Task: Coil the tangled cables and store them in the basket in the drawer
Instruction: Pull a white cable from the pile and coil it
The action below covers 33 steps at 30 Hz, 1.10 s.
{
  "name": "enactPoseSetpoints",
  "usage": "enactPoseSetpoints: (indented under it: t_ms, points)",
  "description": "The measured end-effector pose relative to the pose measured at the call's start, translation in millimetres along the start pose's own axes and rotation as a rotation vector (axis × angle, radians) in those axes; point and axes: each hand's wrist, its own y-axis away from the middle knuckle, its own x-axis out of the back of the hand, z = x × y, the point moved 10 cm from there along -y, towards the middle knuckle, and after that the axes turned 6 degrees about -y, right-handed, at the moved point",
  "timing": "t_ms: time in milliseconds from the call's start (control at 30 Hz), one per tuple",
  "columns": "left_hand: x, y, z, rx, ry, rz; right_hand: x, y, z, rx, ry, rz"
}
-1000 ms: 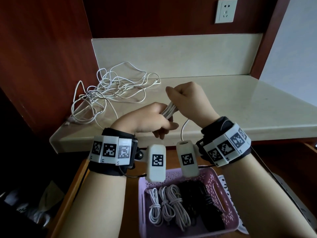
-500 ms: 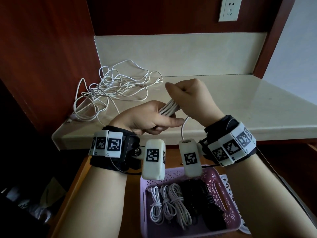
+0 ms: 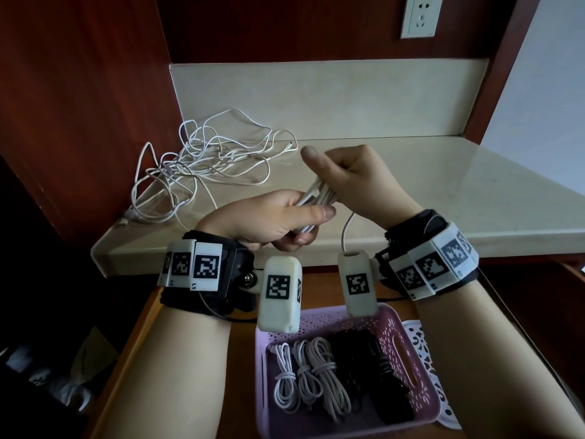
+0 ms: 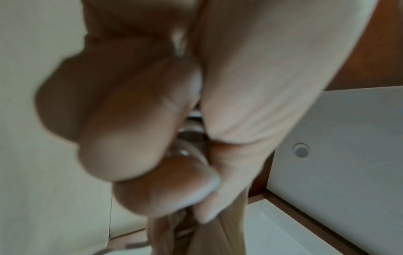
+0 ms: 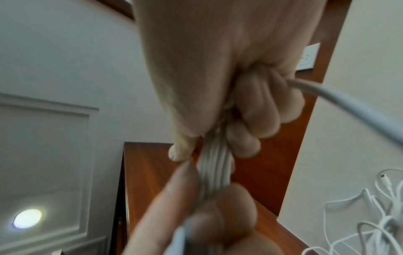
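A bundle of white cable (image 3: pixel 316 199) is held between both hands above the counter's front edge. My left hand (image 3: pixel 278 220) grips its lower end, thumb laid along it. My right hand (image 3: pixel 345 182) grips the upper end with its thumb raised, and a loose strand (image 3: pixel 346 226) hangs from it. In the right wrist view the folded strands (image 5: pixel 214 165) run from my curled right fingers (image 5: pixel 257 110) to the left hand (image 5: pixel 207 212). A tangled heap of white cables (image 3: pixel 202 166) lies on the counter at the left. The purple basket (image 3: pixel 408 340) sits in the open drawer below.
The basket holds white coils (image 3: pixel 308 375) and black coils (image 3: pixel 370 372). A white perforated lid (image 3: pixel 427 359) lies to its right. The beige counter (image 3: pixel 443 198) stretches right. Red wood panels (image 3: pixel 79 106) close in the left side and a wall socket (image 3: pixel 419 15) sits above.
My right thumb has lifted off the bundle and points up. The left thumb now lies along the bundle. Both hands stay at the counter's edge.
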Motion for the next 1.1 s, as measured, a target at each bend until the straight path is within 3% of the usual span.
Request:
enactPoseSetpoints:
  t_ms: [167,300,400,600,733,833,967,1100]
  points:
    - [39.8,6.1,-7.5,0.035,-0.005,0.238,6.7,-1.8,22.1,-0.167,-0.223,-0.054]
    - [63.2,13.8,-8.4,0.070,-0.130,0.369,10.5,2.1,31.3,-0.184,-0.077,-0.145]
    - [69.2,15.0,-7.9,0.127,-0.408,0.397,16.2,2.7,19.5,-0.095,0.034,-0.172]
    - [31.4,1.1,-7.5,0.255,-0.789,0.204,20.0,9.5,-27.2,0.204,0.215,-0.186]
    - [7.5,-2.2,-15.0,0.358,-0.852,0.036,12.4,11.9,-33.7,0.240,0.135,-0.194]
    - [9.7,4.5,-13.7,0.359,-0.930,0.004,2.5,16.6,-42.5,0.278,-0.030,-0.268]
    - [0.7,4.0,-12.5,0.321,-1.018,-0.056,-21.6,25.1,-61.5,0.386,-0.030,-0.386]
    - [-8.0,7.1,-6.4,0.204,-0.948,-0.126,-8.8,14.7,-40.7,0.287,-0.234,-0.327]
